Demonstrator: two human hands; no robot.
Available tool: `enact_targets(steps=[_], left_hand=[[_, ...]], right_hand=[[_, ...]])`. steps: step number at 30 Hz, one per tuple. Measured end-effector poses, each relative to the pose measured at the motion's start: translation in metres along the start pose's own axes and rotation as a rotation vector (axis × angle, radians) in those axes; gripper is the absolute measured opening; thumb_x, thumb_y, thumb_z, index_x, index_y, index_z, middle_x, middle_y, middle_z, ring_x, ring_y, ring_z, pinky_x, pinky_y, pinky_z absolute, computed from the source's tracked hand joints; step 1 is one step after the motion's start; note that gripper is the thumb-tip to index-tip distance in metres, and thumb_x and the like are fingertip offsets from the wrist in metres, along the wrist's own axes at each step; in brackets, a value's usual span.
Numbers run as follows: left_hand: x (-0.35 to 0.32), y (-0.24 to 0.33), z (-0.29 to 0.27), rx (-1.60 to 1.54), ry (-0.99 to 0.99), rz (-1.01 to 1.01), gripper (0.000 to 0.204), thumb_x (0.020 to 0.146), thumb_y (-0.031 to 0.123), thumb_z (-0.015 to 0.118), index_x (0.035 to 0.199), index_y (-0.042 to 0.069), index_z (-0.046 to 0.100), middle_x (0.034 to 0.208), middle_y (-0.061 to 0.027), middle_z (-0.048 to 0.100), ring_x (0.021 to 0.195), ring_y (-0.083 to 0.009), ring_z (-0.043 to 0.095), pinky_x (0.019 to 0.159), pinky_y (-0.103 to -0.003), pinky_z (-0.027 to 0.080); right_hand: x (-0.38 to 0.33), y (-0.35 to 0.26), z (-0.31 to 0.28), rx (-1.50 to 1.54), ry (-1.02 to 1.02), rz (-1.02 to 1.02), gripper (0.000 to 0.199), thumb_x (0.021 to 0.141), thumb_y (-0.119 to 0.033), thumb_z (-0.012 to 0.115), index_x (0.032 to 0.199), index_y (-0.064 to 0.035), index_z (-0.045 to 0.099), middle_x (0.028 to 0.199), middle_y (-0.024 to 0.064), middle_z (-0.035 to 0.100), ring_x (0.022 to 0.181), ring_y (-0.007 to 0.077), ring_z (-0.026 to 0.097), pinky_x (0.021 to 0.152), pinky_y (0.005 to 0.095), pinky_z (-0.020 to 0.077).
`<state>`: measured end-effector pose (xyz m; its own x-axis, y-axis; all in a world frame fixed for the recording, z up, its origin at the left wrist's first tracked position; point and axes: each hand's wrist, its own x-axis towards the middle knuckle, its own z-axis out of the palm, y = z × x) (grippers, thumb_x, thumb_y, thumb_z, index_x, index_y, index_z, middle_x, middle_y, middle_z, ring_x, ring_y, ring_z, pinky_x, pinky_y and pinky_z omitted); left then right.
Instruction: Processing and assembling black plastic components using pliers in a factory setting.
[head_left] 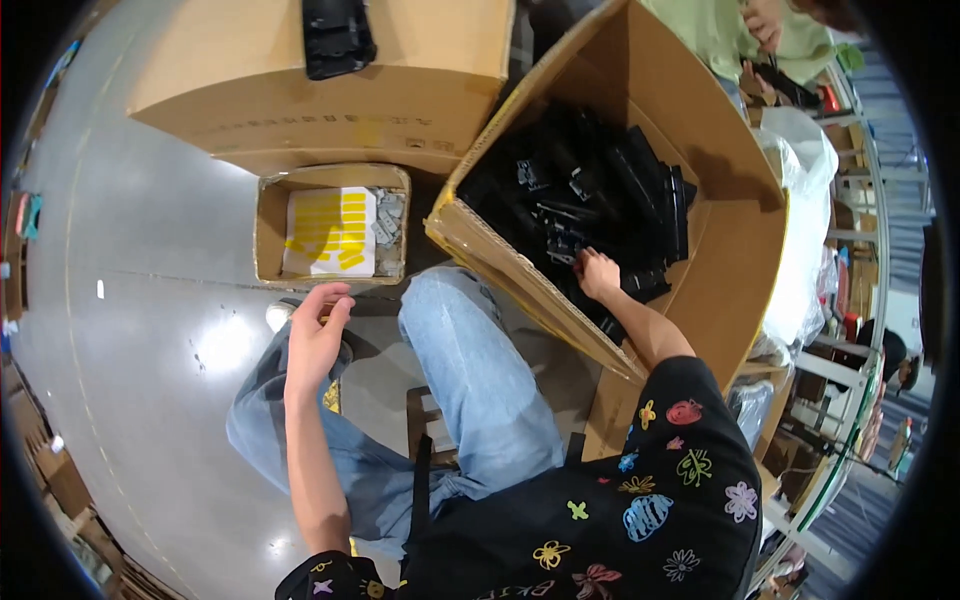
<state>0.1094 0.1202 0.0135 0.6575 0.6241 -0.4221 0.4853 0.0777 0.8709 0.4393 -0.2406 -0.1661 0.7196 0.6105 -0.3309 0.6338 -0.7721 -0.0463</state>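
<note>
My right hand (598, 274) reaches down into a large open cardboard box (735, 235) on the right. Its fingers are curled at a black plastic part near the box's near side; their tips are partly hidden. Many similar black plastic parts (620, 165) lie heaped in there, some with small greyish fittings. My left hand (318, 335) hangs over my left leg with its fingers stretched out, holding nothing. Just beyond it stands a small open cardboard box (268, 235). Inside are a white sheet with yellow strips (328, 232) and a pile of small grey pieces (388, 218).
A big closed carton (230, 115) stands behind the small box, with a black moulded part (335, 40) on top. Another person (765, 25) handles a black item at the upper right. Clear plastic wrapping (800, 230) and shelving (840, 375) border the right side.
</note>
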Motion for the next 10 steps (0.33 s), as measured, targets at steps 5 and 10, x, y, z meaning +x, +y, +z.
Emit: enact_targets(steps=[5, 10], left_hand=[[-0.004, -0.002, -0.011, -0.064, 0.037, 0.01, 0.02, 0.092, 0.011, 0.053, 0.108, -0.001, 0.059, 0.091, -0.0071, 0.065, 0.079, -0.0118, 0.057, 0.074, -0.025, 0.047], [-0.024, 0.0, -0.016, -0.46, -0.122, -0.058, 0.026, 0.097, 0.016, 0.048, 0.111, -0.002, 0.059, 0.095, -0.0091, 0.065, 0.083, -0.0135, 0.06, 0.074, -0.026, 0.048]], right_hand=[[0.0, -0.045, -0.088, 0.495, 0.407, 0.142, 0.019, 0.082, -0.01, 0.065, 0.095, -0.0014, 0.054, 0.083, 0.0171, 0.061, 0.075, 0.0359, 0.06, 0.069, 0.0396, 0.0488], [-0.039, -0.113, -0.245, 0.505, 0.683, -0.615, 0.019, 0.079, 0.002, 0.066, 0.088, -0.0024, 0.051, 0.084, 0.007, 0.059, 0.067, 0.0208, 0.052, 0.06, 0.0297, 0.0415]])
